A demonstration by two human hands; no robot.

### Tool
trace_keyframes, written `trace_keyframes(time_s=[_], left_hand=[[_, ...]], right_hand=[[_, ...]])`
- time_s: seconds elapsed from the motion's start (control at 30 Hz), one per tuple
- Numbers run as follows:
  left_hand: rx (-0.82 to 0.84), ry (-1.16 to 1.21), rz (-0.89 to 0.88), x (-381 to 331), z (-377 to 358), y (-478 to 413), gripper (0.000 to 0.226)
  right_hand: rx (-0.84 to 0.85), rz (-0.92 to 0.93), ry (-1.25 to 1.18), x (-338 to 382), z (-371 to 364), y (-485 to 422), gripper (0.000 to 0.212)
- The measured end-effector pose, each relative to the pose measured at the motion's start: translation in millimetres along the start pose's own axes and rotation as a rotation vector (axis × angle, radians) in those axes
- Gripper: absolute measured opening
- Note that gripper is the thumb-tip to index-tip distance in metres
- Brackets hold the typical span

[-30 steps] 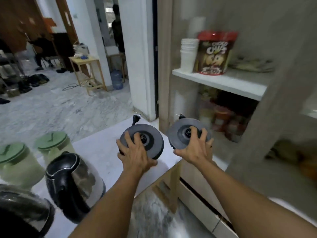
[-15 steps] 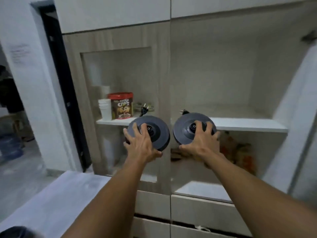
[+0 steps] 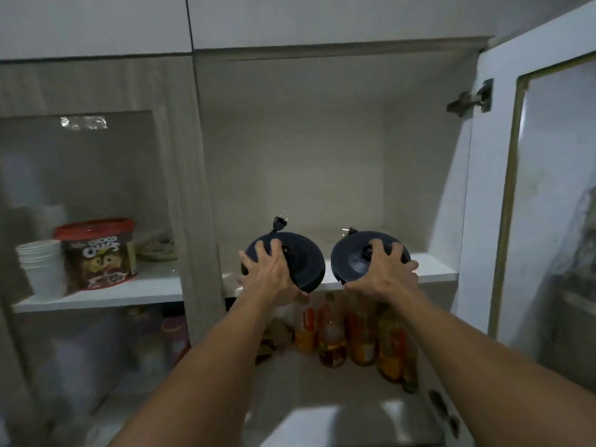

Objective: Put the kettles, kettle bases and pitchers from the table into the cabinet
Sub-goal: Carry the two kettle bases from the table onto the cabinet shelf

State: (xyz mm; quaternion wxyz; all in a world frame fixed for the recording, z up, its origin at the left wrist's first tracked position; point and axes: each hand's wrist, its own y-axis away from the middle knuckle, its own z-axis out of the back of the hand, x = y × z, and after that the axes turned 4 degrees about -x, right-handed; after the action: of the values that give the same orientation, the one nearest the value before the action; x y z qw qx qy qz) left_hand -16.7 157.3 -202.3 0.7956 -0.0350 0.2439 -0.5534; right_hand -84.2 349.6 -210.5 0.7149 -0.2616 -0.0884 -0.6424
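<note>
My left hand (image 3: 269, 275) grips a round dark kettle base (image 3: 306, 262), its plug sticking up behind it. A second round dark kettle base (image 3: 353, 258) is held in my right hand (image 3: 385, 272). Both bases are tilted toward me, side by side, at the front edge of the white cabinet shelf (image 3: 432, 269) in the open right compartment. Whether they touch the shelf I cannot tell. The kettles, pitchers and table are out of view.
The cabinet door (image 3: 548, 188) stands open at the right. Several bottles (image 3: 332, 337) stand on the lower shelf under the bases. Behind the left glass door are a red-lidded cereal tub (image 3: 96, 253), stacked white cups (image 3: 42, 266) and a coiled cord (image 3: 158, 250).
I have turned from the table to the cabinet and come closer. Both hands carried the bases up and rightward to the open compartment's shelf edge. The table and kettles left the view.
</note>
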Motion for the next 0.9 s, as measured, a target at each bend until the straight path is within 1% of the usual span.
trace_keyframes(time_s=[0.1,0.13,0.27,0.37,0.47,0.57,0.77,0.83,0.9], left_hand=[[0.082,-0.059,0.046,-5,-27,-62,0.139],[0.107,-0.068,0.067,-6,-36,-82,0.138],[0.130,-0.064,0.129,-11,-73,-152,0.125],[0.224,-0.080,0.189,-14,-95,-190,0.134],[0.348,-0.093,0.238,-14,-113,-221,0.138],[0.429,-0.053,0.229,-13,-120,-249,0.137],[0.437,-0.056,0.227,-12,-129,-261,0.132],[0.400,-0.012,0.250,-10,-131,-255,0.131],[0.308,0.036,0.304,-12,-134,-242,0.129]], right_hand=[[0.071,-0.034,-0.002,-8,-19,-64,0.114],[0.109,-0.032,0.020,-10,-25,-85,0.116],[0.247,-0.012,0.048,-17,-55,-167,0.128],[0.311,-0.016,0.046,-20,-76,-209,0.128],[0.334,-0.020,0.036,-21,-96,-244,0.132],[0.338,0.001,0.027,-21,-111,-274,0.141],[0.353,-0.028,0.017,-16,-116,-280,0.138],[0.327,-0.024,-0.008,-19,-115,-278,0.135],[0.299,-0.009,-0.044,-22,-110,-268,0.127]])
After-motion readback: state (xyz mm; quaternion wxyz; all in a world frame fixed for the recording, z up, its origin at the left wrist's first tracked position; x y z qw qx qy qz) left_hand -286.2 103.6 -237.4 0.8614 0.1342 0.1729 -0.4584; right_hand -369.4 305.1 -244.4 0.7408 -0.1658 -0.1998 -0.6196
